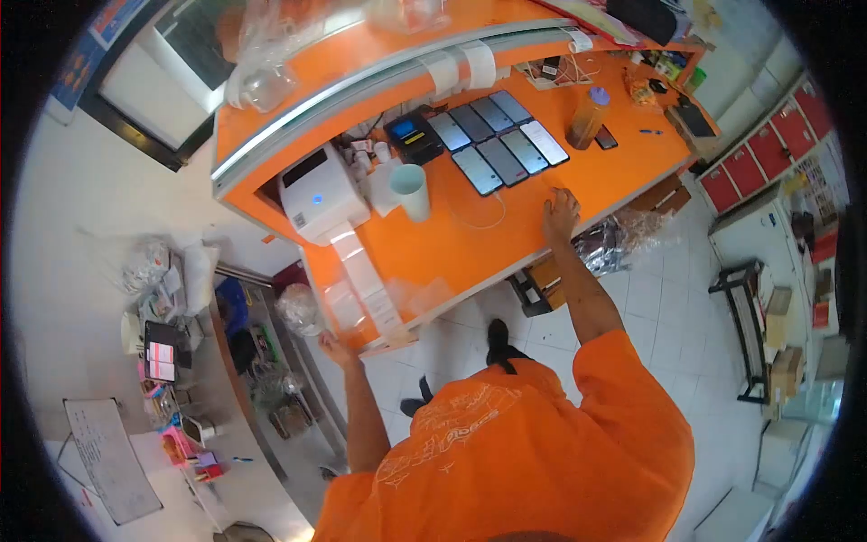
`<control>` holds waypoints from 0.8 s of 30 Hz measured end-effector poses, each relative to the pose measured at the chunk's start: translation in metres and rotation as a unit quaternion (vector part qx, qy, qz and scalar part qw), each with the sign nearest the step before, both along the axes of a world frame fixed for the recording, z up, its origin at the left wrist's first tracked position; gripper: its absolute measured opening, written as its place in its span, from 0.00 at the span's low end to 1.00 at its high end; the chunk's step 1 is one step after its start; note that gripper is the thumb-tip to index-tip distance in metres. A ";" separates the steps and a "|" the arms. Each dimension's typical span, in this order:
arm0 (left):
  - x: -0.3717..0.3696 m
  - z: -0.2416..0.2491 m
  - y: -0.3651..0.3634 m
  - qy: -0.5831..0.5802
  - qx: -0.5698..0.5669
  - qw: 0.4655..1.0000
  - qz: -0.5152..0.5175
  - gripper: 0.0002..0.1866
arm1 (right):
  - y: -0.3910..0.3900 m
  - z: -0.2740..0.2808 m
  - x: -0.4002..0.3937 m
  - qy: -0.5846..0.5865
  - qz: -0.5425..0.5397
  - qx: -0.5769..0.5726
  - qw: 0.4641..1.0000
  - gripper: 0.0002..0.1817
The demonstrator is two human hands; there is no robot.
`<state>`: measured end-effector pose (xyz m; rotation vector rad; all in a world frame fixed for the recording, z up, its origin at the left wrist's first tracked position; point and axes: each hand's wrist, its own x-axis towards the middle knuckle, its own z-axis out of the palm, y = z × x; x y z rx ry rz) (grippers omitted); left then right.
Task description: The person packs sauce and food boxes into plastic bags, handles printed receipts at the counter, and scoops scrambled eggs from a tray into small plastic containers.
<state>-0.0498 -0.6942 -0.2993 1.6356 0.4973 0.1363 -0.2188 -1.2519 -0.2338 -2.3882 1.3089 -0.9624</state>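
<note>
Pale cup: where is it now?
In the head view, the pale cup stands on the orange counter, left of the phones and right of the white printer.

Orange Short-Sleeved Shirt Over Dark Legwear

The person wears a loose, bright orange shirt point(578, 452), its cloth plain and matte, with soft creases across the body. The short sleeves are the same orange; the right sleeve point(619, 370) is wide and ends in a straight hem above the elbow. On the side of the shirt toward the left arm runs a pale line print point(452, 429), thin-stroked, with a curved row of lettering too small to read and a little mark beneath it. Below the hem, a narrow strip of dark legwear point(515, 355) shows. The footwear point(498, 334) is black, its make hard to tell. Left hand point(340, 350) and right hand point(561, 215) are both bare, as are the forearms.
</note>
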 end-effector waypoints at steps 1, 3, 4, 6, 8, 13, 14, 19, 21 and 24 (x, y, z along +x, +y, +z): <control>0.000 0.010 -0.017 0.037 0.051 0.997 0.043 0.28 | -0.020 -0.004 0.010 0.022 0.024 -0.013 0.999 0.22; -0.010 0.064 -0.051 0.188 0.233 0.950 0.092 0.31 | -0.049 -0.016 0.027 0.064 0.067 -0.037 0.995 0.23; -0.011 0.088 -0.069 0.259 0.317 0.905 0.113 0.32 | -0.061 -0.017 0.035 0.076 0.100 -0.049 0.991 0.24; -0.002 0.059 -0.067 0.274 0.392 0.867 0.138 0.33 | -0.070 -0.009 0.040 0.101 0.164 -0.066 0.979 0.26; 0.003 0.041 -0.063 0.274 0.446 0.838 0.151 0.35 | -0.066 0.003 0.043 0.125 0.187 -0.033 0.974 0.27; 0.009 0.068 -0.085 0.313 0.420 0.836 0.164 0.41 | -0.078 -0.002 0.048 0.125 0.224 -0.060 0.965 0.28; 0.006 0.074 -0.089 0.313 0.412 0.841 0.157 0.42 | -0.077 -0.001 0.048 0.132 0.226 -0.054 0.964 0.28; 0.007 0.069 -0.092 0.298 0.442 0.828 0.175 0.43 | -0.073 0.010 0.046 0.174 0.229 -0.055 0.956 0.30; 0.009 0.061 -0.089 0.289 0.452 0.824 0.182 0.43 | -0.077 0.006 0.047 0.170 0.242 -0.055 0.954 0.28; 0.010 0.056 -0.084 0.281 0.459 0.823 0.182 0.42 | -0.075 0.006 0.046 0.074 0.228 -0.018 0.971 0.30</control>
